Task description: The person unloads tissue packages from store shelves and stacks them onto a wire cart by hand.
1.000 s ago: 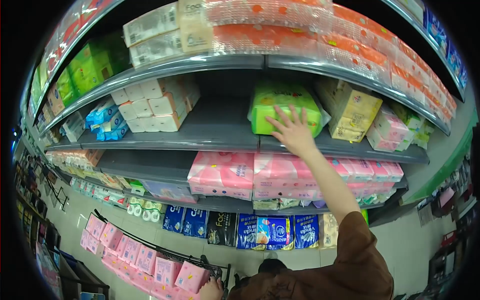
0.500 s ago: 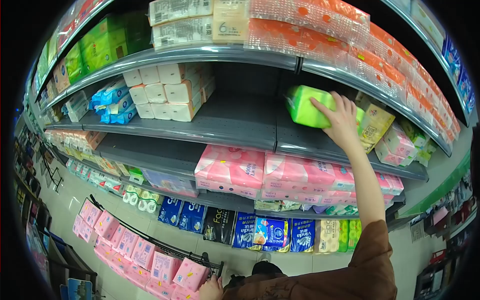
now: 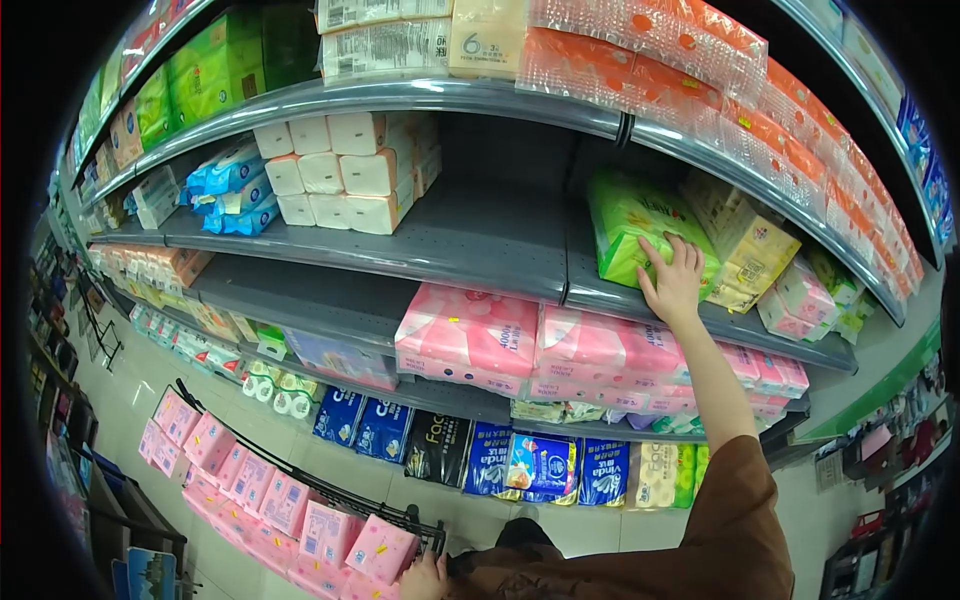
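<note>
My right hand (image 3: 673, 280) rests with its fingers spread on the front of a green tissue pack (image 3: 640, 228), which lies on the middle shelf (image 3: 480, 262). Right beside that pack stands a yellow tissue pack (image 3: 757, 258). At the bottom, my left hand (image 3: 424, 577) is closed at the corner of a black wire cart (image 3: 300, 478) filled with pink tissue packs (image 3: 383, 548); its fingers are partly hidden, and they appear wrapped round the cart's edge.
White tissue rolls (image 3: 340, 172) and blue wipes packs (image 3: 236, 190) stand left on the same shelf. Large pink packs (image 3: 470, 338) sit one shelf lower. Orange packs (image 3: 640, 75) lie above. Blue bags (image 3: 603, 470) stand near the floor.
The green pack was upright-fronted, then lifted and tilted; now it lies on the shelf against the yellow pack, further right. My right hand moved with it. My left hand stays at the cart.
</note>
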### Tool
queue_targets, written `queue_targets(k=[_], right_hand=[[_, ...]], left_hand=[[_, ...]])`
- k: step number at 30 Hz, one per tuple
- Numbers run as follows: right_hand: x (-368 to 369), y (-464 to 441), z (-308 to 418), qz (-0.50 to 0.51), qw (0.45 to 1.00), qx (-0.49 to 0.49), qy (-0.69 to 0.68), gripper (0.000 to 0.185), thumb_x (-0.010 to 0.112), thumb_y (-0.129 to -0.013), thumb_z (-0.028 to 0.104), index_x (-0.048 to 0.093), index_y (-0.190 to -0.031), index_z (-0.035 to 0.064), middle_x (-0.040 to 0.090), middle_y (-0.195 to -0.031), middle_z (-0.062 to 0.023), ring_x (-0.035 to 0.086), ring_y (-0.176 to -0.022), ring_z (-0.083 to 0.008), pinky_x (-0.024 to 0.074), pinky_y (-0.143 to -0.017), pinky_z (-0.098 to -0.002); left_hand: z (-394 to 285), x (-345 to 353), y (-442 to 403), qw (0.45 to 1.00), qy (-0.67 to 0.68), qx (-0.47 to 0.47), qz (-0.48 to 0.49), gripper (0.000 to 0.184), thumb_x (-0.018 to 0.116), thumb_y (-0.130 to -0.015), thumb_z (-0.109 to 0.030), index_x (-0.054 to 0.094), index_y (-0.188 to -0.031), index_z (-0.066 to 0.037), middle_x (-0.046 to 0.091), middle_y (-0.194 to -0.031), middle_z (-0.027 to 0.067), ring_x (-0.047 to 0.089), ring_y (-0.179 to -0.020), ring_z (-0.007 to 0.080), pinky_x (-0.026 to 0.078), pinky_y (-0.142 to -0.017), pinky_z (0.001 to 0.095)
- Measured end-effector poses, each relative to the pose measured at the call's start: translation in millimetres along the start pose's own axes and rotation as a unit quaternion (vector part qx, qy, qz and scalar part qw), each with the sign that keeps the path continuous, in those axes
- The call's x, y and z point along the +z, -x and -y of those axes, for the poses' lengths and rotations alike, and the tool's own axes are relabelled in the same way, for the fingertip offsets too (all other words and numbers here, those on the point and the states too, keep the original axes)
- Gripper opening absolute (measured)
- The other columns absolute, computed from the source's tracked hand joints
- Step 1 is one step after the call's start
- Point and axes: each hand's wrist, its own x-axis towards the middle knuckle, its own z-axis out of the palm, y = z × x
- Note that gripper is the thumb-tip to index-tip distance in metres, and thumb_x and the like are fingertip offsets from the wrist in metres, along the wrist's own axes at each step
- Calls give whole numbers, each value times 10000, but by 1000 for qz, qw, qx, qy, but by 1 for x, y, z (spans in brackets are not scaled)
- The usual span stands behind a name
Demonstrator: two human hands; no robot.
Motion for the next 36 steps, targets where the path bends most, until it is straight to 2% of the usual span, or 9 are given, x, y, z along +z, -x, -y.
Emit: queue_targets(k=[3,4,12,13,21,24,26,28,36], right_hand=[[6,2,1,-12,1000,13,11,494,634,-909,343,599,-1399,285,488,-1364,-191,424,-1287,-384,251,-1154,-554],[7,2,1,-16,1000,11,15,494,634,-909,343,599,-1399,284,484,-1367,-192,420,-1289,-386,249,-1156,-555],[21,7,-2,22,998,32,54,518,632,-912,311,578,-1425,267,461,-1411,-204,398,-1332,-404,245,-1157,-579],[24,8,-4,19,998,29,56,528,632,-914,310,567,-1437,263,464,-1415,-207,401,-1333,-410,255,-1149,-583],[65,21,-52,-6,994,-30,103,555,482,-1025,442,459,-1540,236,489,-1386,-292,474,-1224,-440,320,-1083,-547],[52,4,-26,23,996,-8,89,654,360,-1067,495,420,-1512,20,378,-1522,-313,438,-1279,-483,361,-1052,-625],[40,-3,3,-8,997,-40,62,636,332,-1083,455,422,-1495,-21,457,-1406,-319,479,-1183,-511,376,-1016,-620],[37,-5,16,-34,961,-232,148,644,305,-1094,435,401,-1490,-63,468,-1361,-338,486,-1165,-509,383,-1005,-616],[39,-4,18,-26,987,-120,101,682,309,-1092,467,354,-1517,-65,458,-1361,-343,479,-1190,-496,373,-1022,-608]], left_hand=[[-14,-10,3,999,23,-22,-37,315,575,-990,-322,608,-874,-31,676,-784,230,685,-725,443,554,-657,550],[-31,-38,6,988,105,-91,64,422,473,-1036,-391,610,-1155,-10,682,-930,326,671,-834,504,530,-736,598],[-31,-40,-3,988,94,-91,81,423,529,-1022,-413,637,-1171,-33,684,-943,323,680,-841,486,532,-738,585],[-22,-22,-4,997,70,-35,-9,338,586,-982,-347,622,-869,-31,678,-791,223,679,-739,445,542,-679,549],[-20,-26,-16,984,79,-125,104,415,551,-1011,-428,636,-1011,-21,689,-954,230,684,-842,427,553,-728,533],[-18,-20,-22,987,101,-111,57,434,561,-1006,-459,628,-988,-31,681,-925,176,690,-803,403,560,-711,517],[-26,-33,-34,973,122,-163,112,435,612,-979,-463,649,-1068,-39,683,-1004,174,690,-869,391,569,-746,489],[-25,-28,-39,980,110,-145,82,415,627,-968,-456,637,-1030,-45,680,-986,149,693,-801,377,577,-697,473],[-29,-21,-66,990,57,-113,62,237,690,-912,-238,594,-980,-33,637,-928,139,681,-699,344,577,-624,450]])
